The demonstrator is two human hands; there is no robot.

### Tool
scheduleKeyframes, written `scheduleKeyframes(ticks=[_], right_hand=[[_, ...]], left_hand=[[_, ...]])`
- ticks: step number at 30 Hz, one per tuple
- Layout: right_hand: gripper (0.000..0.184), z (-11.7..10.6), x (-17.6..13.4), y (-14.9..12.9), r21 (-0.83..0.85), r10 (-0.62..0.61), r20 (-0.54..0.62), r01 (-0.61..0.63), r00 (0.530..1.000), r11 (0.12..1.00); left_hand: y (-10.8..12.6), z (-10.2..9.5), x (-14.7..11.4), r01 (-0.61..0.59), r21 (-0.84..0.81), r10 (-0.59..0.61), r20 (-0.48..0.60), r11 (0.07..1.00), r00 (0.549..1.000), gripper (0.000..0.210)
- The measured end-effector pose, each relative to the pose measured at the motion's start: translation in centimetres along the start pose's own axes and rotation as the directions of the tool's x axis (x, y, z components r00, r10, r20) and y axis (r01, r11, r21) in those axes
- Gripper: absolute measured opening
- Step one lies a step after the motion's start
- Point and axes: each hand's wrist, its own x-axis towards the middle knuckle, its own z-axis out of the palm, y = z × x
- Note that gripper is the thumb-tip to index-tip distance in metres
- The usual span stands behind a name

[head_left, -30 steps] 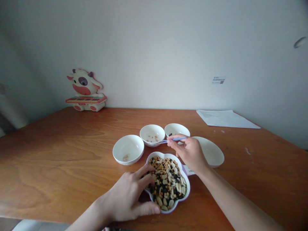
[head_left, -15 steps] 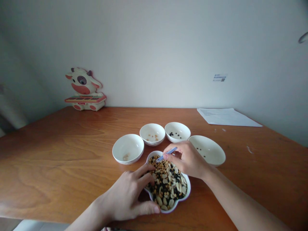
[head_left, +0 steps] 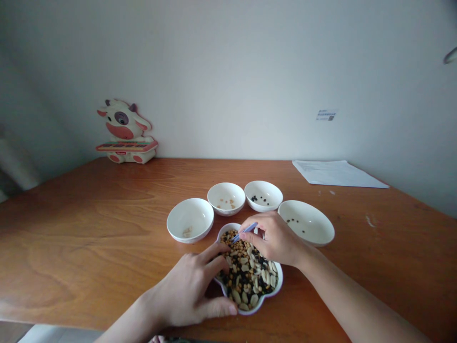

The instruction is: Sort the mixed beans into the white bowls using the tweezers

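Right hand [head_left: 273,238] pinching thin light-purple tweezers [head_left: 251,226] in its grip, tips at small tan beans [head_left: 243,248], left hand [head_left: 194,286] holding the edge of a white flower-shaped bowl [head_left: 280,277]

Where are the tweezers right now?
In the head view, just right of centre: the tweezers are in the right hand, their tips at the far lobe of the flower-shaped tray.
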Motion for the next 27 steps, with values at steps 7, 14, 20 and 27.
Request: scheduleKeyframes(ticks=[7,14,20,27], right_hand=[[0.010,0.20,-0.07,-0.20,0.013,0.012,0.031,-0.013,0.999,1.000],[0.011,0.42,-0.01,-0.20,0.025,0.007,0.026,-0.008,1.000,1.000],[0.012,0.32,0.01,-0.16,0.019,-0.006,0.007,0.006,1.000,1.000],[0.014,-0.21,0.01,-0.03,0.039,-0.047,-0.068,0.050,0.997,0.998]], left_hand=[[-0.11,0.04,-0.28,-0.008,0.015,0.008,-0.008,1.000,1.000,0.052],[-0.17,0.00,-0.04,-0.019,0.007,0.019,-0.015,1.000,1.000,0.052],[-0.12,-0.06,-0.13,-0.013,0.007,0.013,-0.009,1.000,1.000,0.052],[-0.20,0.06,-0.07,-0.012,0.014,0.012,-0.011,1.000,1.000,0.050]])
